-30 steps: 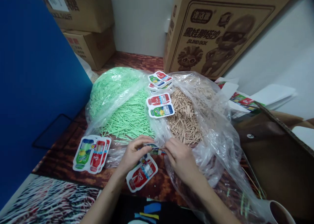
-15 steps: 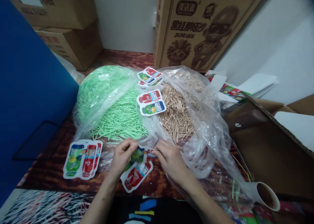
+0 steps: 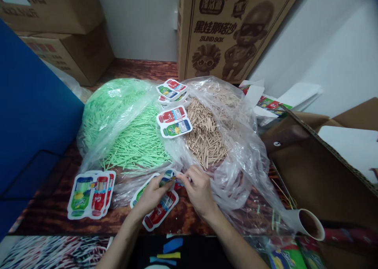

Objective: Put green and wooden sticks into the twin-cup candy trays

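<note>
My left hand is closed in a pinch on a bottle-printed packet, just in front of the plastic bags. My right hand pinches the same packet from the other side, and the two sets of fingertips nearly meet. Fingers cover most of this packet. Beneath my left hand another soda-bottle packet, green and red with a white border, lies on the table, partly covered. To the left lies a small pile of packets with pale sticks showing in their windows.
Behind my hands sit a clear bag of green sticks and a bag of brown sticks, with several packets between them. An open carton and a paper cup stand right. A blue panel borders the left.
The view has shifted, so the scene sits further left. My hands have drawn closer together, and the held packet is more hidden. More green of the lying packet shows left of my left hand.
</note>
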A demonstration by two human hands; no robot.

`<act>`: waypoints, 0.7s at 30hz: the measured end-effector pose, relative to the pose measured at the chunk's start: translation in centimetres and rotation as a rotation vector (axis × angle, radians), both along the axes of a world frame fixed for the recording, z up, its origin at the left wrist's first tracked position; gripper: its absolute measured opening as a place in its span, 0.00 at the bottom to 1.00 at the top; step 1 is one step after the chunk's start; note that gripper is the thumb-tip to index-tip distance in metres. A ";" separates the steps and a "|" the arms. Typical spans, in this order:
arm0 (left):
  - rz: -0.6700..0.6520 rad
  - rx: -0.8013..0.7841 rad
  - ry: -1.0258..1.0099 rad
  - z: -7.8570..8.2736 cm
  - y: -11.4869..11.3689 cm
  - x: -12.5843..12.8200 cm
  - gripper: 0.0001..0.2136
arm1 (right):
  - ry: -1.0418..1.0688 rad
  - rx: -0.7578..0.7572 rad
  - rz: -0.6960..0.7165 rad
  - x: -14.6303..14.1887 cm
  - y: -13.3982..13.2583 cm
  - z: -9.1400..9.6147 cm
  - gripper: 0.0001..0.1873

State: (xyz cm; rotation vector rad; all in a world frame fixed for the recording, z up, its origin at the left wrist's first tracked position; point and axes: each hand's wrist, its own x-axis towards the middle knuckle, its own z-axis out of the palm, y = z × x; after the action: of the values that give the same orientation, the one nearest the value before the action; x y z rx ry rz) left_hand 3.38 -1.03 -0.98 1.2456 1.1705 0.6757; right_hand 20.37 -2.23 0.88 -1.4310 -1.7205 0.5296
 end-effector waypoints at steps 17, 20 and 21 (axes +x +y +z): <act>-0.084 -0.207 -0.184 -0.5 -0.5 -1.1 0.18 | 0.483 -0.279 -0.133 1.3 0.5 -0.3 0.11; -0.146 -0.244 -0.157 -1.5 -1.0 -1.1 0.13 | 0.416 -0.147 -0.191 1.6 0.7 0.2 0.11; -0.134 -0.236 -0.147 -1.6 -1.1 -1.1 0.11 | 0.388 -0.107 -0.190 1.7 0.7 0.5 0.11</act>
State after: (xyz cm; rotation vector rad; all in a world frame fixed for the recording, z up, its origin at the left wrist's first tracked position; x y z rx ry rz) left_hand 2.31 -2.10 -2.59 1.0467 1.0046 0.5045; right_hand 22.06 -1.49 1.35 -1.4378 -1.2535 0.7477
